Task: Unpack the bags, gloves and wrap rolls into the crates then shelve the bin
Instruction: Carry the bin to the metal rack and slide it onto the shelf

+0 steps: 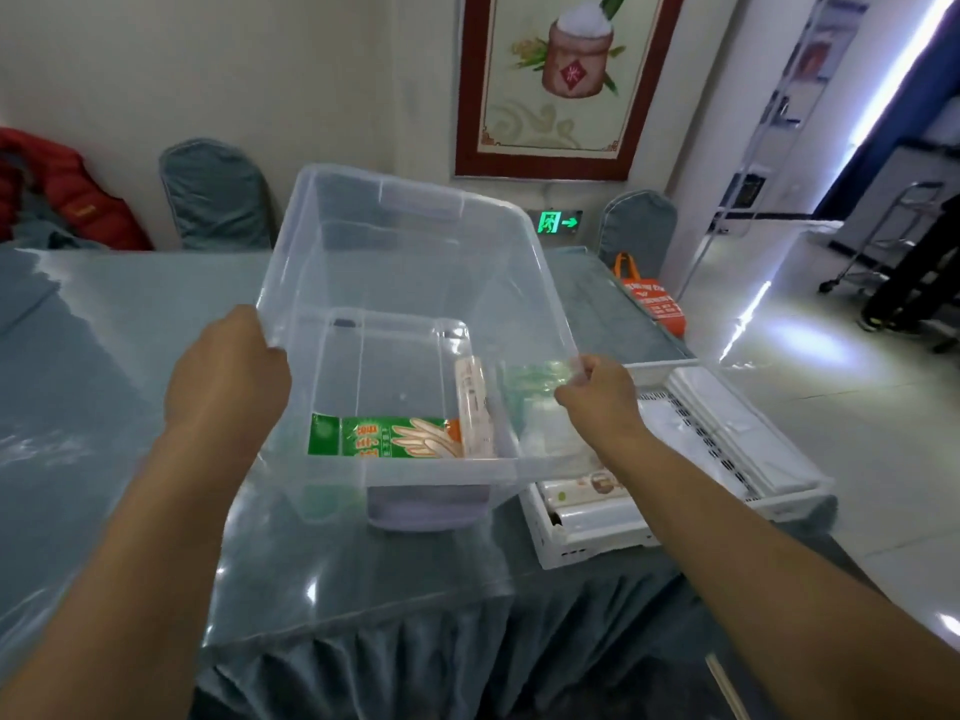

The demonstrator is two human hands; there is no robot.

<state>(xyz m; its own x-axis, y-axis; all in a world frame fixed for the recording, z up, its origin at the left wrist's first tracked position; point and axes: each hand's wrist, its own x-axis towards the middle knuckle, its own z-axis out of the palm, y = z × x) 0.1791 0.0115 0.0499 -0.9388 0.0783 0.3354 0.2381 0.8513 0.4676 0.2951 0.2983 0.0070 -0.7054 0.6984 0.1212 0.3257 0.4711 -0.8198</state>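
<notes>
A person is holding a clear plastic bin (415,262) above a table (104,381), the left hand (228,376) gripping its left rim and the right hand (597,394) pinching its right rim. A white crate (587,537) holding bags and wrap rolls is sitting on the table's right, partly beneath the bin

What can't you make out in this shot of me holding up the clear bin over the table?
- Head view: the left hand covers its own fingers on the clear bin rim.
- The green glove pack shows only through the bin's wall, so its print is unreadable.
- The right hand and arm cover part of the white crate.
- No shelf is in view.
</notes>
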